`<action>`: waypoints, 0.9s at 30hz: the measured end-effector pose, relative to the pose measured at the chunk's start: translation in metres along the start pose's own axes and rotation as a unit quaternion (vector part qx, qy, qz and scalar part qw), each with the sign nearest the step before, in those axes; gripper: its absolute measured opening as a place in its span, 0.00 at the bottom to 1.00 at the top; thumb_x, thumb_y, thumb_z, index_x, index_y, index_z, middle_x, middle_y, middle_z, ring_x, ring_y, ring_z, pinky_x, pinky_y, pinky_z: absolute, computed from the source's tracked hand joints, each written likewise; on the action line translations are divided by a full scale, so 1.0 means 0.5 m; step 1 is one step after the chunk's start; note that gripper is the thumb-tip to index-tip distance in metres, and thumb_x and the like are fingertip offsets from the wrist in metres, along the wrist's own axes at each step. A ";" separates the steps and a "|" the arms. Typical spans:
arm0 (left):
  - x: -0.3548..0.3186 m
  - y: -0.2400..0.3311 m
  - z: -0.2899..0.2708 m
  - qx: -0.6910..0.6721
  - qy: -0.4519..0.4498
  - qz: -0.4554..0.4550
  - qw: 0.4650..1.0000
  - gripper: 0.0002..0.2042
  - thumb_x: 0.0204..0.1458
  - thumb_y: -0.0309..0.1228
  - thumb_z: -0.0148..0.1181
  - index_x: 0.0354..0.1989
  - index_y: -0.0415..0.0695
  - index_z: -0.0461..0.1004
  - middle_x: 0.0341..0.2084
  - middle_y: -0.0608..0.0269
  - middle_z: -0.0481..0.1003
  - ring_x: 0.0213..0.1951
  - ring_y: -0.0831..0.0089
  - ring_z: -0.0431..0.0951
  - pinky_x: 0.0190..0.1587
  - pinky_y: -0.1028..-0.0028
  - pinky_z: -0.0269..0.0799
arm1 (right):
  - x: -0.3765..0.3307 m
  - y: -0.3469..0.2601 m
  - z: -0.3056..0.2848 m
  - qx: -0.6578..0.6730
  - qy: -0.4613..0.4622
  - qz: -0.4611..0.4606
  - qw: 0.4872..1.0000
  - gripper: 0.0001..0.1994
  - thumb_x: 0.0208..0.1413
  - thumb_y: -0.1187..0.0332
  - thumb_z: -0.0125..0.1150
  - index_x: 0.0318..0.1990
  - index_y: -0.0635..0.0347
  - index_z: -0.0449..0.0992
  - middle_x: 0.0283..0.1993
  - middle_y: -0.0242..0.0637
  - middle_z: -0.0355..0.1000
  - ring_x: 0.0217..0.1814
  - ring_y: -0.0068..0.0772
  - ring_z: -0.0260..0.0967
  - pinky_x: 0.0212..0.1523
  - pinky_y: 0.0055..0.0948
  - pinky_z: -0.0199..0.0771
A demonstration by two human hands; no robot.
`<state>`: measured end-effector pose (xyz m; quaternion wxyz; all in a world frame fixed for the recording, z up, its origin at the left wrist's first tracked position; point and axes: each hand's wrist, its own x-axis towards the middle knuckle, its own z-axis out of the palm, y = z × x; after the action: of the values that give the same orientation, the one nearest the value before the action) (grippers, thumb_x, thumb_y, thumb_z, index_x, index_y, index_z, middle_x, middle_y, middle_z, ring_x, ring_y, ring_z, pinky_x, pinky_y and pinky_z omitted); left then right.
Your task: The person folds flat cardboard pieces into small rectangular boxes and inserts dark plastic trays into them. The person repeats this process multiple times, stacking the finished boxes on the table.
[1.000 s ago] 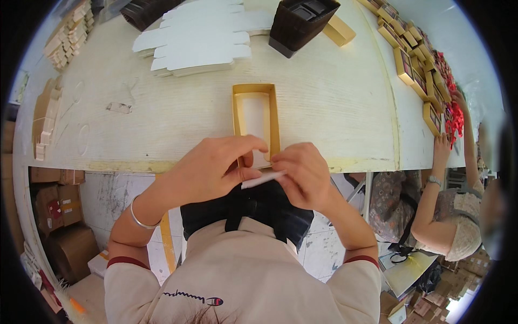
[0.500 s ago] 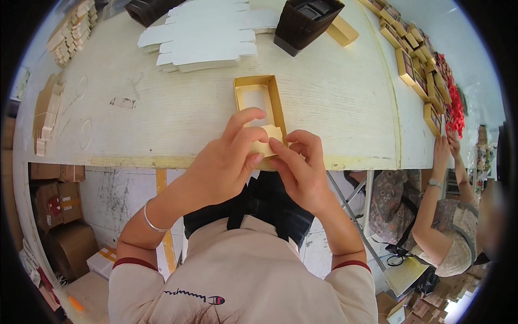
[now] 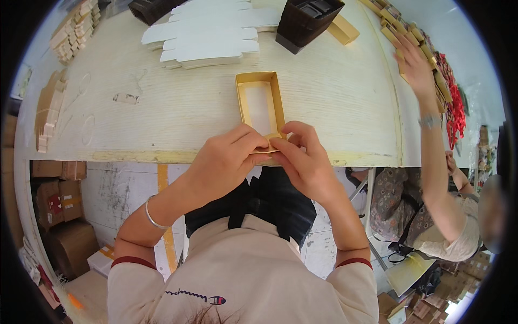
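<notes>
Head view shows your left hand [image 3: 224,156] and right hand [image 3: 306,162] pinching the near end flap [image 3: 274,137] of the gold box [image 3: 260,102], apparently folding it; next calls for even pressure.

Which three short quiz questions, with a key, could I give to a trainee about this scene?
1. True or false: the left hand and right hand touch the far end of the gold box.
2. What stands right of the white card stack? A: lamp; B: dark brown tray stack; C: bottle.
3. Which of this person's arms wears the silver bangle?

Key: 1. False, the near end; 2. B; 3. Left.
</notes>
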<state>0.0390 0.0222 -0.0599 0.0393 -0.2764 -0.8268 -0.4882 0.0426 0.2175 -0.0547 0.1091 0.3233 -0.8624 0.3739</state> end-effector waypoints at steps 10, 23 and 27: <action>0.007 0.033 -0.013 0.263 0.000 0.069 0.962 0.06 0.42 0.21 0.61 0.29 0.40 0.72 0.25 0.63 0.69 0.28 0.65 0.72 0.27 0.71 0.70 | 0.037 -0.011 -0.016 -0.160 -0.099 -0.075 0.979 0.08 0.41 0.78 0.57 0.31 0.62 0.68 0.35 0.37 0.60 0.33 0.37 0.64 0.32 0.30 0.63; 0.036 0.057 -0.071 0.182 -0.212 -0.036 0.959 0.14 0.42 0.29 0.67 0.39 0.44 0.74 0.36 0.59 0.72 0.40 0.59 0.74 0.39 0.64 0.70 | 0.062 -0.010 -0.044 -0.066 -0.230 0.010 0.971 0.09 0.43 0.82 0.59 0.33 0.63 0.69 0.33 0.40 0.65 0.33 0.48 0.67 0.32 0.40 0.67; 0.067 0.067 -0.128 0.275 -0.106 0.112 0.949 0.34 0.35 0.34 0.73 0.57 0.50 0.69 0.57 0.55 0.65 0.59 0.55 0.63 0.59 0.58 0.60 | 0.063 0.034 -0.082 -0.006 -0.269 -0.055 0.962 0.12 0.38 0.84 0.57 0.34 0.64 0.73 0.37 0.41 0.69 0.42 0.48 0.68 0.41 0.41 0.68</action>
<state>0.0141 -0.0045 0.0111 0.0800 -0.3958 -0.8921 -0.2027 0.0056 0.2405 -0.0223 -0.1043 0.4582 -0.8432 0.2611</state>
